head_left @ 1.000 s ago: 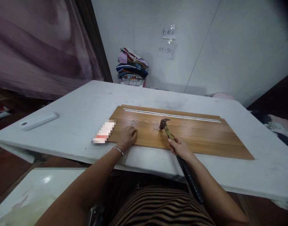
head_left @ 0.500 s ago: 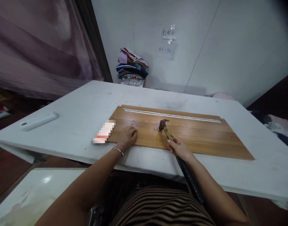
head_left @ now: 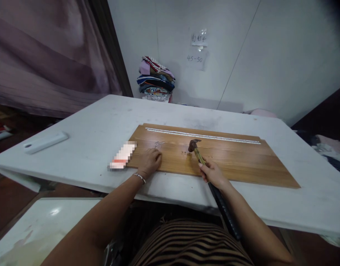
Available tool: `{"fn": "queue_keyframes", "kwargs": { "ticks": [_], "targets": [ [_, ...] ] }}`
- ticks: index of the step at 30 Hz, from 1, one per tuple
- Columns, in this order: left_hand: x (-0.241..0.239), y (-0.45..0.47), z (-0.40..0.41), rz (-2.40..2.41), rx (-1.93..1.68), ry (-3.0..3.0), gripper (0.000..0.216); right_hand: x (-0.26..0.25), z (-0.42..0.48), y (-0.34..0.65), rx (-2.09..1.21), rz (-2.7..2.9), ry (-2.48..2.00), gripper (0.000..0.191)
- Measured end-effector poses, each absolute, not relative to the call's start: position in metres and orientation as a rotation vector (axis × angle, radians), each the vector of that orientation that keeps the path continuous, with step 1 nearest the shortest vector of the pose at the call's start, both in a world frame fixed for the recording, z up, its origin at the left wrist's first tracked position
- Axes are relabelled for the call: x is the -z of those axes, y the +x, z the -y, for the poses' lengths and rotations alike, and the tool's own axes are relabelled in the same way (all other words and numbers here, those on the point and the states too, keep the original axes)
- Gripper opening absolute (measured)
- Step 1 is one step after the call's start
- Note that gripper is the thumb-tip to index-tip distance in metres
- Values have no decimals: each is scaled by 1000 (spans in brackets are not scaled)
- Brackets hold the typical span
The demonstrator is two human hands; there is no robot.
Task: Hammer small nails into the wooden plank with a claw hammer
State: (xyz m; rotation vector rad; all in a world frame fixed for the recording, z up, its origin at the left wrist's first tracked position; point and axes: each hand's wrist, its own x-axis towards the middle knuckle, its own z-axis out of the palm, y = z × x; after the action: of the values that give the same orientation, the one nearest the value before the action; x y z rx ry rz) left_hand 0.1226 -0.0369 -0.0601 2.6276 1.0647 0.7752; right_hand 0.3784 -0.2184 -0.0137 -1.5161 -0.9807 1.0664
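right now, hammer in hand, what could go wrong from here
A stray swing of the claw hammer, gripped in the right hand, could catch the left hand, which lies over the near edge of the wooden board. Hard knocks might also jolt or scatter the loose nails lying on the board just beyond the left hand.

Between the left hand and the hammer in the right hand, a bare stretch of the wooden board leaves a way through. Loose nails lie just beyond the left hand, and a pixelated object hems its outer side. Right of the right hand, the board lies open.
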Motion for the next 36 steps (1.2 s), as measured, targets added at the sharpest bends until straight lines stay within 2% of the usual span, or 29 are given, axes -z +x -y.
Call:
{"fn": "queue_keyframes", "kwargs": {
  "ticks": [12,28,36],
  "targets": [
    [60,123,37,-1068,-788,2642,19,15,220,376,-1125,976,-1523,64],
    [61,123,36,-1075,-784,2655,17,15,221,378,-1102,960,-1503,55],
    [60,123,37,-1071,-790,2640,18,17,220,377,-1116,974,-1501,62]
  ]
}}
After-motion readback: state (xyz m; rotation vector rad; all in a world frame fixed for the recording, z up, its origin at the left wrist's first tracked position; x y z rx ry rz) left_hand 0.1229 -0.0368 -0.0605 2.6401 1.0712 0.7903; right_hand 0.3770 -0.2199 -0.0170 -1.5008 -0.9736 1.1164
